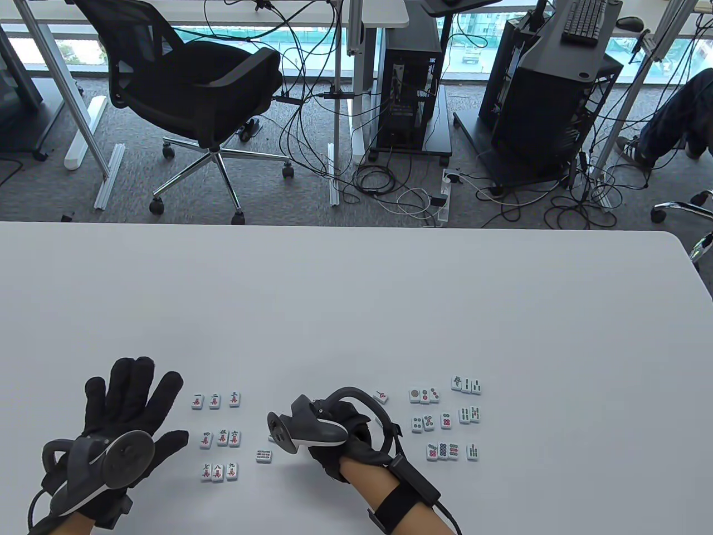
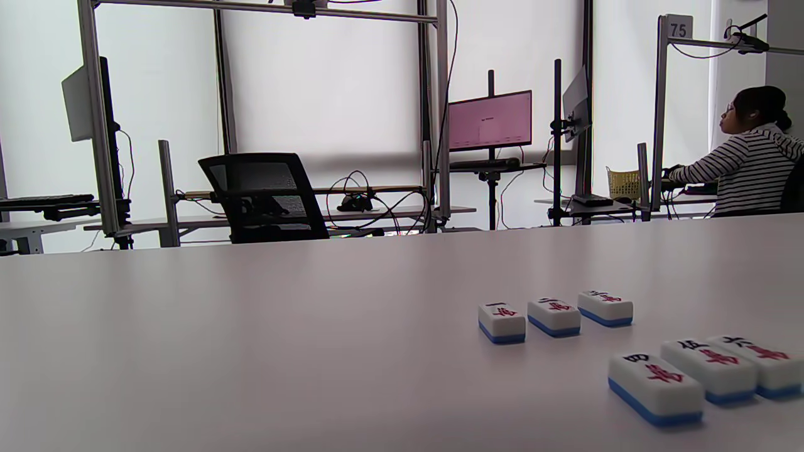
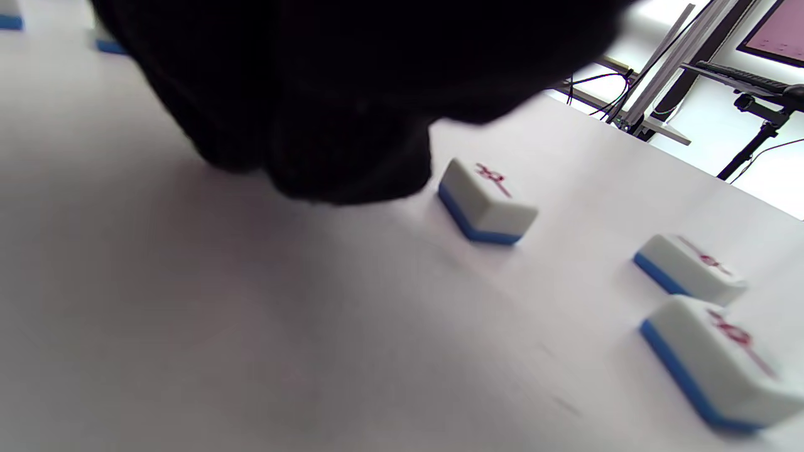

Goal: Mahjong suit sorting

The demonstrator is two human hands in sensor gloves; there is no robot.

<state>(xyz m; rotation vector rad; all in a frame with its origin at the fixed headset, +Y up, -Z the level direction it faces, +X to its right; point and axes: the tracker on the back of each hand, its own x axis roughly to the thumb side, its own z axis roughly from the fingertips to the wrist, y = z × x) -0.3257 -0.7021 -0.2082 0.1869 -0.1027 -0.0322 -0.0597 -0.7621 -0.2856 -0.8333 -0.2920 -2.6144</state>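
Resting flat, left hand point(image 1: 120, 423) flanks 9 character tiles point(image 1: 219, 437).

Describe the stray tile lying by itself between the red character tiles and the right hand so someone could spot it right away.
On the white table, find the three-by-three block of red character tiles beside the left hand. Just right of its bottom row, ahead of the right hand, lies a lone tile. Unlike its neighbours, it belongs to no row and shows a dense greenish pattern rather than red characters.
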